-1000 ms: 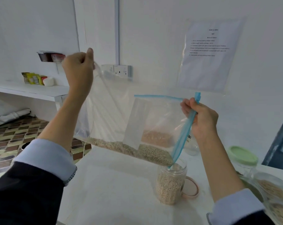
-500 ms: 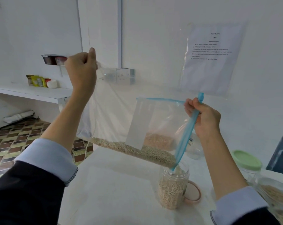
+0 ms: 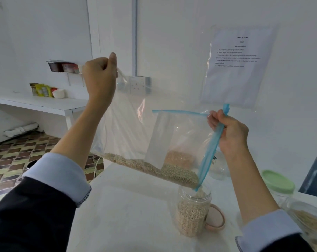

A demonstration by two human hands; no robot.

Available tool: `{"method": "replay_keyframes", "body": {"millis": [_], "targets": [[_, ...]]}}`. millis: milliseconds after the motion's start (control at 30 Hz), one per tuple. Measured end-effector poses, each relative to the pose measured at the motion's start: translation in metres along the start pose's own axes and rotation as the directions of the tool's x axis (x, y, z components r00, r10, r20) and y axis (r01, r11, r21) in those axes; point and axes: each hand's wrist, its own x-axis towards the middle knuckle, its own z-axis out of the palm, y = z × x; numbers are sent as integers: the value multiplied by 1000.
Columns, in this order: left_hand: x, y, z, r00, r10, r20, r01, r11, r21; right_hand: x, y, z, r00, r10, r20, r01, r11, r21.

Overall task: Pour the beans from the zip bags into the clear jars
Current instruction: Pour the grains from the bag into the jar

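Left hand (image 3: 99, 73) pinches zip bag (image 3: 136, 128) far corner high; right hand (image 3: 230, 135) grips blue zipper edge. Limp, slippery film; beans (image 3: 154, 169) weigh low toward jar (image 3: 193, 210).

You have the clear zip bag (image 3: 136, 135) tilted, its blue zip edge (image 3: 208, 157) running down to a low corner just over the mouth of the open clear jar (image 3: 193, 210). Pale beans (image 3: 154, 168) lie banked along the bag's lower edge toward that corner. The jar stands upright on the white table, well over half full.
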Motion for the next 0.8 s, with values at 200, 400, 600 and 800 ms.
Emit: {"method": "replay_keyframes", "body": {"millis": [200, 400, 600, 800], "targets": [[2, 0, 3, 1000, 8, -18, -8, 1000, -21, 3, 4, -6, 1000, 9, -12, -9, 1000, -4], [5, -1, 3, 999, 24, -39, -25, 999, -29, 4, 4, -6, 1000, 15, -3, -15, 1000, 4], [6, 0, 4, 999, 48, -10, -49, 999, -5, 0, 6, -4, 1000, 9, -11, -9, 1000, -17], [9, -5, 1, 998, 49, -27, -50, 998, -26, -3, 5, -3, 1000, 10, 4, -10, 1000, 10]]}}
